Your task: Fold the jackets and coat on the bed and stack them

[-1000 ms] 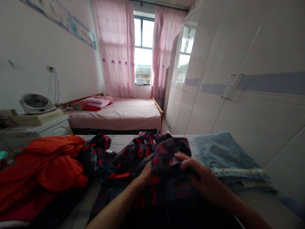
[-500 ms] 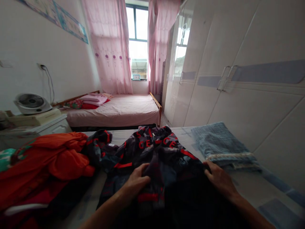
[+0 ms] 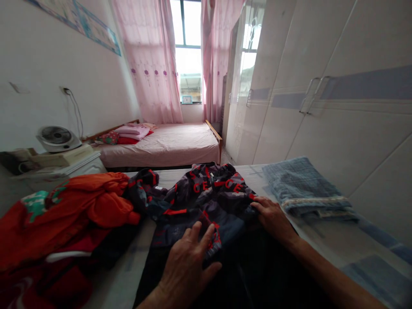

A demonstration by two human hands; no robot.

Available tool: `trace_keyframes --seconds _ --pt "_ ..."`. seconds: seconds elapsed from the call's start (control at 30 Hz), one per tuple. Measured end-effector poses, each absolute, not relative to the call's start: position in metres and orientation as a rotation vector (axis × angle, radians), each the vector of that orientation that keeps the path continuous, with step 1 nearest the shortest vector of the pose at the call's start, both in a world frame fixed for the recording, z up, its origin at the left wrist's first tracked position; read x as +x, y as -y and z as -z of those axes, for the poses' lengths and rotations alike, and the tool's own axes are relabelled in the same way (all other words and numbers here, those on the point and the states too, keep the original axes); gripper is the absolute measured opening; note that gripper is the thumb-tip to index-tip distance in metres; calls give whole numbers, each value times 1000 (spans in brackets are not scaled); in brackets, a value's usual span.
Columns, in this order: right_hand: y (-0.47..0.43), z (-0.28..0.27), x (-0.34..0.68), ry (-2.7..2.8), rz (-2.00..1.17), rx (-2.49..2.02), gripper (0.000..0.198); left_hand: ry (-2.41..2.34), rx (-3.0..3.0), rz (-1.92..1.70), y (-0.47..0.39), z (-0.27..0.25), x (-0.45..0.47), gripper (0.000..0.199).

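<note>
A dark patterned jacket point(image 3: 222, 189) with red letters and red stripes lies front up before me, its collar pointing away. My left hand point(image 3: 189, 257) rests on the lower front of the jacket, fingers spread and thumb out to the side. At the jacket's right side, my right hand point(image 3: 273, 219) has its fingers bent round the sleeve edge; the fingertips press into the cloth. The jacket's left sleeve reaches out towards an orange garment point(image 3: 106, 201). The lower part of the jacket merges into black cloth, where details are too dark to make out.
Folded blue denim point(image 3: 309, 189) lies right of the jacket on the pale bed sheet point(image 3: 131, 266). More clothes are heaped at left. Beyond stand a pink-covered bed point(image 3: 174, 141), a small fan point(image 3: 56, 137) on a cabinet, and white wardrobe doors point(image 3: 347, 141) along the right.
My right hand has moved inward, bringing the jacket's right sleeve edge with it. My left hand has gone from gripping the front cloth to lying spread on it. The view has shifted slightly.
</note>
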State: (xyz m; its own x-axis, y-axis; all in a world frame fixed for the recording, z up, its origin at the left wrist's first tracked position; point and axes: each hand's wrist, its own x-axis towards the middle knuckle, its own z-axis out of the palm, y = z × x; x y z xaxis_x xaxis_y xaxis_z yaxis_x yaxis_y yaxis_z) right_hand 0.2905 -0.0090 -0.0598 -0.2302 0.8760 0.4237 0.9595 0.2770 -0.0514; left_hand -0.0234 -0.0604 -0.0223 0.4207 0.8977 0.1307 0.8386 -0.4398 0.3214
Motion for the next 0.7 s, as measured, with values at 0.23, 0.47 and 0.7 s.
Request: trace_keyframes --seconds 0.23,0.47,0.7 --pt "6 82 298 2030 285 -1720 25 -1637 2070 -657 50 34 -58 18" --pt "4 83 298 1991 236 -1723 24 -1524 1278 -692 55 52 -91 34" --pt "10 78 303 1950 263 -1781 27 -1432 1356 -719 56 54 -87 50"
